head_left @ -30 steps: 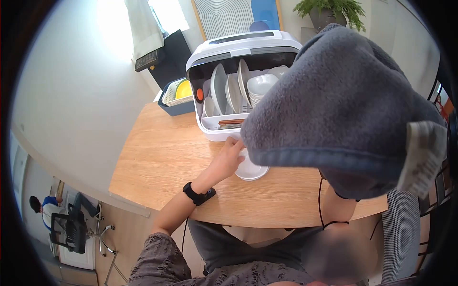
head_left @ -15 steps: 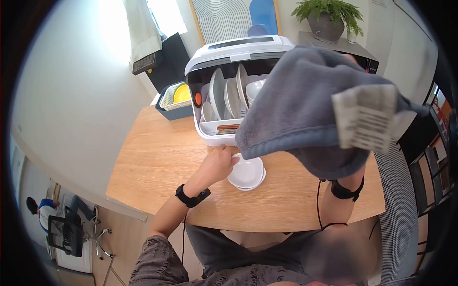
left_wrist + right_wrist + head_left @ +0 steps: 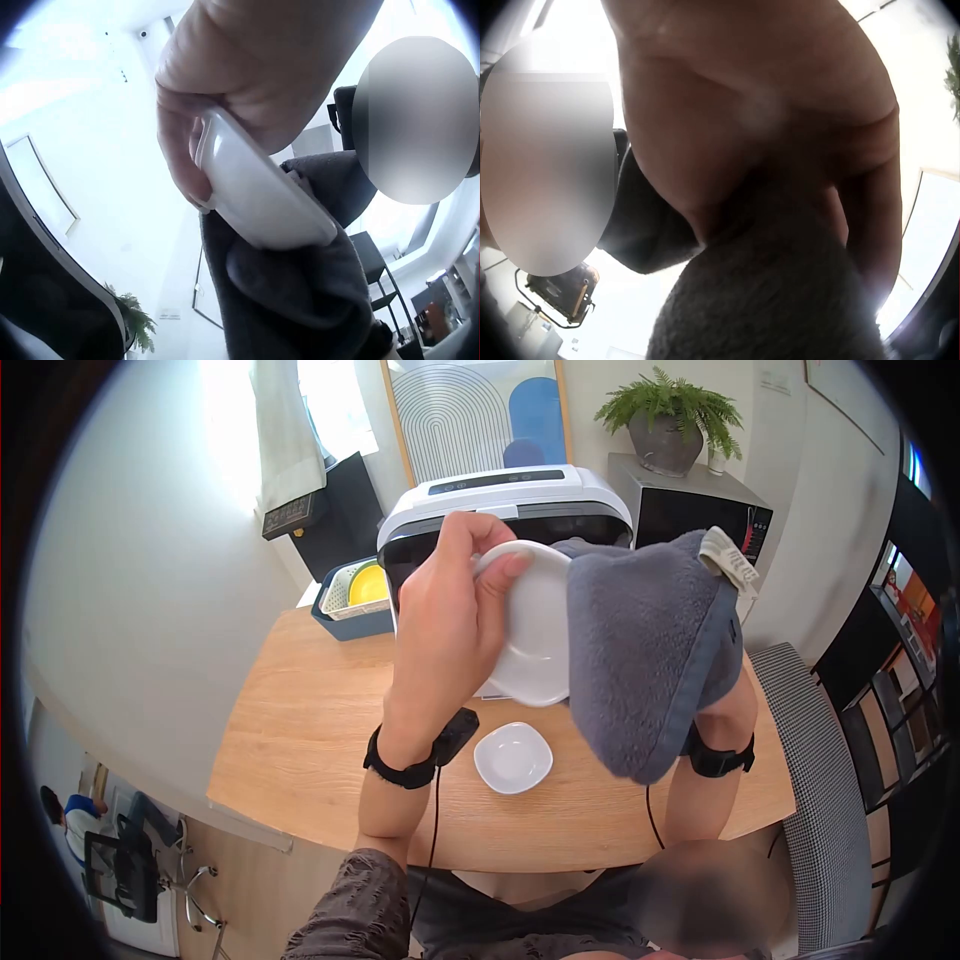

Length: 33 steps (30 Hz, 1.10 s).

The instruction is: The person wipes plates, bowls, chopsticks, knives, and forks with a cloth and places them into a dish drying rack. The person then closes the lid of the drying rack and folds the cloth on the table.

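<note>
My left hand (image 3: 440,630) grips a small white dish (image 3: 535,635) by its rim, thumb on the inner face and fingers behind. The dish is held up on edge above the table. In my right hand (image 3: 765,112) is a thick grey towel (image 3: 650,650), which covers most of that hand in the head view. Cloth meets the dish's right side, and in the left wrist view the towel (image 3: 292,300) lies under and behind the dish (image 3: 255,195). A second white dish (image 3: 513,758), squarish with rounded corners, sits on the wooden table below.
Behind the hands stands a white dish cabinet (image 3: 500,495) with a dark front, its inside largely hidden now. To its left is a blue basket (image 3: 355,627) holding a yellow item (image 3: 368,586). A microwave (image 3: 700,510) bearing a potted fern (image 3: 668,440) stands at the back right.
My left hand has lifted the upper dish off the one on the table and raised it before the cabinet. The towel in my right hand has come down against that dish.
</note>
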{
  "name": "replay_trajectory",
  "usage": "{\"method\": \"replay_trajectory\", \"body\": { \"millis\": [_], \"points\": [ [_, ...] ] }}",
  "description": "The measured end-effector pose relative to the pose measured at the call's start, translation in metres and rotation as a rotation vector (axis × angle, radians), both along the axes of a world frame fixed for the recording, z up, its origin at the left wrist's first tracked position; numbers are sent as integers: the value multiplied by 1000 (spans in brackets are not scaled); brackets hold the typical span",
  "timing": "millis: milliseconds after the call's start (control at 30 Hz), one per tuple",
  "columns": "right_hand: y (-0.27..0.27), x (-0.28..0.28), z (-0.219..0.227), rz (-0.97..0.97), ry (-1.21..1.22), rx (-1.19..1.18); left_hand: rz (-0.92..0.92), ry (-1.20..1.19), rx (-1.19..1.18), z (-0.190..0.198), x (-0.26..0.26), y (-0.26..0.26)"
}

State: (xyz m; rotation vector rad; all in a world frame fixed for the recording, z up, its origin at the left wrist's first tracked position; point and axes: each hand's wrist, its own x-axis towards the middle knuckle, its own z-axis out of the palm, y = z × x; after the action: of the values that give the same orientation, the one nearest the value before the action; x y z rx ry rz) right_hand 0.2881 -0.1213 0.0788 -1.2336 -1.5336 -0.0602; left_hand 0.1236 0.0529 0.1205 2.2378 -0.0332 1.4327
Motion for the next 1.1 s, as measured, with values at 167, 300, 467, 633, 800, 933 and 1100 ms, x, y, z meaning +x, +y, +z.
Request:
{"method": "replay_trajectory", "body": {
  "millis": [167,300,467,633,800,933,1100],
  "points": [
    [2,-67,49,-144,107,-173,22,-78,81,1,4,-3],
    [30,-67,37,-163,-26,48,-99,-67,112,-3,3,5],
    [44,-70,32,-411,174,-147,-97,-6,49,-1,-6,13],
    [56,-56,13,-400,177,242,-353,48,-241,-2,-13,17],
    [50,-67,19,-371,180,129,-269,-47,-151,-10,-4,4],
    [16,-88,13,-383,187,55,-330,46,-97,-12,-4,2],
    [36,-78,43,-420,206,-8,-328,156,-41,-9,-15,1]
  ]
}}
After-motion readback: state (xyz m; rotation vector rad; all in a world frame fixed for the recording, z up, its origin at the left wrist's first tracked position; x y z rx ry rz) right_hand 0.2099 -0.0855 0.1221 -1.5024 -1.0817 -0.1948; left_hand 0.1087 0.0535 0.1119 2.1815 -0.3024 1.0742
